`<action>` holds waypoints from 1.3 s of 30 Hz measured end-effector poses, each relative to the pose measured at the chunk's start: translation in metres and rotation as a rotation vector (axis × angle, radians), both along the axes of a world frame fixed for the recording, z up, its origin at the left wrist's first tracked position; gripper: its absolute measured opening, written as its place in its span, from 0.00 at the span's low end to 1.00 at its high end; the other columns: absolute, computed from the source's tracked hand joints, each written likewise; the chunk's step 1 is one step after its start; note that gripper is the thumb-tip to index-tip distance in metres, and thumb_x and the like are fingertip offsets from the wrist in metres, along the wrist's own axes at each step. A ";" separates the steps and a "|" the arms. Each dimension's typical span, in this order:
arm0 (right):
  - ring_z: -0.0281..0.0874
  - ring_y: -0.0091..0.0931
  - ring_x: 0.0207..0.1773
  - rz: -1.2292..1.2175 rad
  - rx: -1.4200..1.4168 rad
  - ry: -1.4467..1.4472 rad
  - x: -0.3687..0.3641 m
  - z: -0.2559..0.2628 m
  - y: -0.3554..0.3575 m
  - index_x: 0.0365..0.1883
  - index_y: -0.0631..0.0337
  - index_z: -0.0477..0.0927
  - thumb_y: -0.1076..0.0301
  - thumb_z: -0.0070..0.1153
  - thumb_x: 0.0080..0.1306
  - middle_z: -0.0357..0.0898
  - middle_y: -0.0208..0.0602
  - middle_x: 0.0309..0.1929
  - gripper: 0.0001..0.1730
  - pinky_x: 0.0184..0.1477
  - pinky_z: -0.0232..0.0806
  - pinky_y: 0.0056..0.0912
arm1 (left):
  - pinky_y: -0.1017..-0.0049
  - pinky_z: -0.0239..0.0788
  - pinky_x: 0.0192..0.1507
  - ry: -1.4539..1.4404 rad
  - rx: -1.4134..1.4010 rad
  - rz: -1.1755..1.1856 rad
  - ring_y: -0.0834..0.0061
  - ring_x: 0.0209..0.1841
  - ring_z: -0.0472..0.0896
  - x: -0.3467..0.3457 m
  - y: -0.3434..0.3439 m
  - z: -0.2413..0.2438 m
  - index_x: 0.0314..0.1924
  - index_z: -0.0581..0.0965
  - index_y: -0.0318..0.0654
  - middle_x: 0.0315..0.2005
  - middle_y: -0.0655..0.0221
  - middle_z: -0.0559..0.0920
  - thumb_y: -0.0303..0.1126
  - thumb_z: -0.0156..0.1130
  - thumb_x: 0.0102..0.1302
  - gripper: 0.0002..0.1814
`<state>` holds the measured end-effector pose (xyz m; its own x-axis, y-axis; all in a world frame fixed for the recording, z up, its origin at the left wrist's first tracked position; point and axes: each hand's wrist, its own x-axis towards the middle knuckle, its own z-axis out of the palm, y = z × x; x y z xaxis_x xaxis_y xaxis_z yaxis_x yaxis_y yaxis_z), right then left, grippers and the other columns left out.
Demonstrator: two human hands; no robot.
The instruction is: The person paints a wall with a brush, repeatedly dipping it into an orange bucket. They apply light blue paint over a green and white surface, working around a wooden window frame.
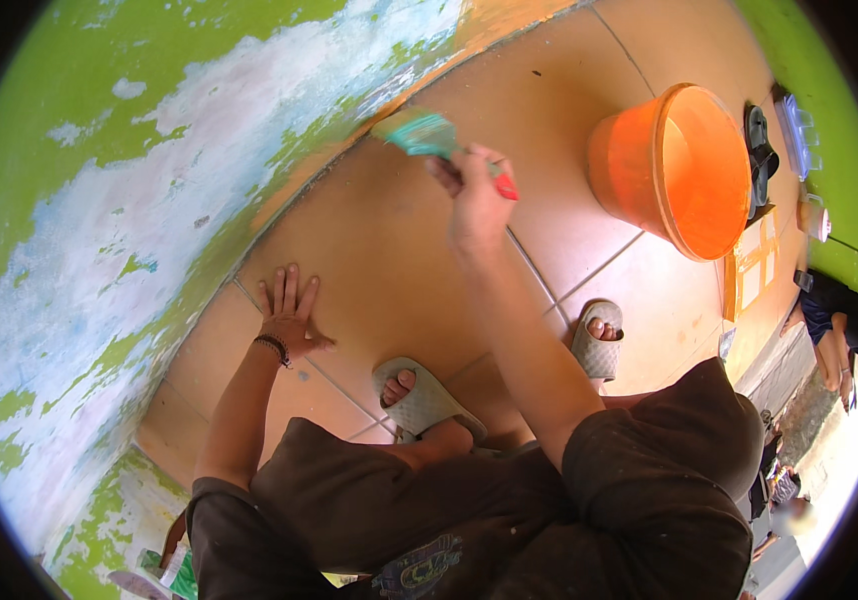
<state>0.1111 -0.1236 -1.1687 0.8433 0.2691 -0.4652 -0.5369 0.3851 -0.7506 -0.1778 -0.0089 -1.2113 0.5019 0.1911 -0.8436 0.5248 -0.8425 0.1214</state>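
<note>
My right hand (483, 199) grips a flat brush (425, 135) with a red handle and a teal head. Motion blurs the brush, and its pale tip is at the foot of the wall, where the wall meets the floor. Whether the tip touches the wall I cannot tell. My left hand (290, 319) rests on the tiled floor (399, 255), palm down with the fingers spread, close to the wall. A dark bracelet circles that wrist. The wall (196, 165) is green, with large worn patches of white and pale blue and an orange strip low down.
An orange bucket (627, 172) stands to the right, with black sandals (757, 161), a taped cardboard box (751, 262) and a cup (814, 217) beyond. My feet, in beige slides (425, 401), are below. Other people (834, 322) are at the far right.
</note>
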 end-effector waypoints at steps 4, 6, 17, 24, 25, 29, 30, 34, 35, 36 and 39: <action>0.82 0.39 0.38 -0.076 -0.020 -0.042 0.045 -0.002 -0.037 0.44 0.69 0.64 0.77 0.48 0.65 0.73 0.49 0.40 0.12 0.45 0.79 0.40 | 0.40 0.10 0.68 0.056 0.012 -0.028 0.46 0.74 0.17 0.008 0.000 0.005 0.75 0.40 0.37 0.72 0.40 0.26 0.70 0.67 0.46 0.70; 0.81 0.39 0.38 -0.078 -0.069 -0.079 0.054 -0.003 -0.046 0.44 0.69 0.64 0.77 0.47 0.65 0.72 0.48 0.40 0.11 0.46 0.79 0.40 | 0.39 0.10 0.67 0.127 0.050 -0.068 0.45 0.74 0.17 0.014 -0.005 0.005 0.75 0.39 0.37 0.72 0.40 0.25 0.72 0.65 0.46 0.70; 0.83 0.35 0.42 0.086 -0.204 -0.285 0.061 -0.015 -0.019 0.47 0.72 0.67 0.77 0.54 0.64 0.77 0.50 0.42 0.15 0.47 0.77 0.30 | 0.38 0.12 0.67 0.200 0.073 -0.100 0.44 0.74 0.17 0.020 -0.004 0.007 0.75 0.38 0.36 0.72 0.39 0.25 0.73 0.62 0.47 0.71; 0.83 0.29 0.39 0.063 -0.226 -0.272 0.076 -0.032 0.012 0.45 0.68 0.70 0.75 0.57 0.61 0.78 0.45 0.39 0.15 0.41 0.74 0.24 | 0.38 0.10 0.67 0.181 0.065 -0.073 0.48 0.74 0.17 0.019 -0.005 0.008 0.76 0.39 0.40 0.73 0.43 0.25 0.72 0.63 0.48 0.69; 0.82 0.27 0.37 0.053 -0.235 -0.266 0.073 -0.033 0.016 0.44 0.67 0.71 0.73 0.57 0.60 0.80 0.43 0.36 0.15 0.40 0.73 0.24 | 0.38 0.09 0.67 0.189 0.083 -0.078 0.49 0.75 0.17 0.019 -0.006 0.008 0.76 0.39 0.43 0.73 0.45 0.26 0.72 0.63 0.48 0.68; 0.78 0.22 0.33 0.038 -0.352 -0.294 0.063 -0.032 0.030 0.42 0.66 0.73 0.70 0.57 0.57 0.81 0.38 0.30 0.15 0.39 0.70 0.25 | 0.38 0.09 0.67 0.182 0.077 -0.079 0.49 0.75 0.17 0.019 -0.005 0.007 0.76 0.40 0.42 0.73 0.45 0.26 0.72 0.62 0.48 0.68; 0.78 0.22 0.32 0.033 -0.377 -0.322 0.063 -0.030 0.034 0.42 0.66 0.73 0.70 0.57 0.58 0.81 0.38 0.31 0.14 0.39 0.70 0.24 | 0.38 0.09 0.67 0.188 0.075 -0.077 0.49 0.75 0.18 0.019 -0.005 0.008 0.76 0.40 0.41 0.73 0.45 0.26 0.72 0.62 0.48 0.68; 0.83 0.29 0.37 0.028 -0.041 -0.206 0.065 0.007 0.021 0.44 0.69 0.70 0.77 0.55 0.62 0.79 0.45 0.37 0.13 0.37 0.76 0.26 | 0.38 0.09 0.67 0.189 0.077 -0.073 0.49 0.75 0.18 0.018 -0.006 0.008 0.76 0.40 0.40 0.73 0.44 0.25 0.73 0.62 0.48 0.68; 0.82 0.30 0.37 0.013 -0.104 -0.230 0.068 0.007 0.016 0.44 0.69 0.70 0.77 0.55 0.62 0.79 0.45 0.37 0.13 0.38 0.76 0.27 | 0.38 0.09 0.67 0.187 0.085 -0.079 0.49 0.75 0.18 0.017 -0.006 0.007 0.76 0.40 0.40 0.73 0.44 0.25 0.73 0.62 0.48 0.68; 0.82 0.30 0.37 -0.005 -0.167 -0.252 0.073 0.006 0.009 0.44 0.69 0.70 0.77 0.54 0.62 0.78 0.45 0.37 0.13 0.39 0.76 0.27 | 0.38 0.09 0.67 0.185 0.093 -0.088 0.49 0.75 0.18 0.017 -0.006 0.006 0.76 0.40 0.40 0.73 0.44 0.25 0.73 0.61 0.48 0.68; 0.81 0.30 0.38 -0.031 -0.235 -0.251 0.094 -0.012 0.006 0.44 0.71 0.69 0.78 0.54 0.62 0.76 0.45 0.38 0.13 0.43 0.78 0.29 | 0.38 0.09 0.67 0.186 0.100 -0.111 0.49 0.75 0.18 0.018 -0.005 0.006 0.76 0.40 0.39 0.73 0.43 0.25 0.74 0.60 0.49 0.68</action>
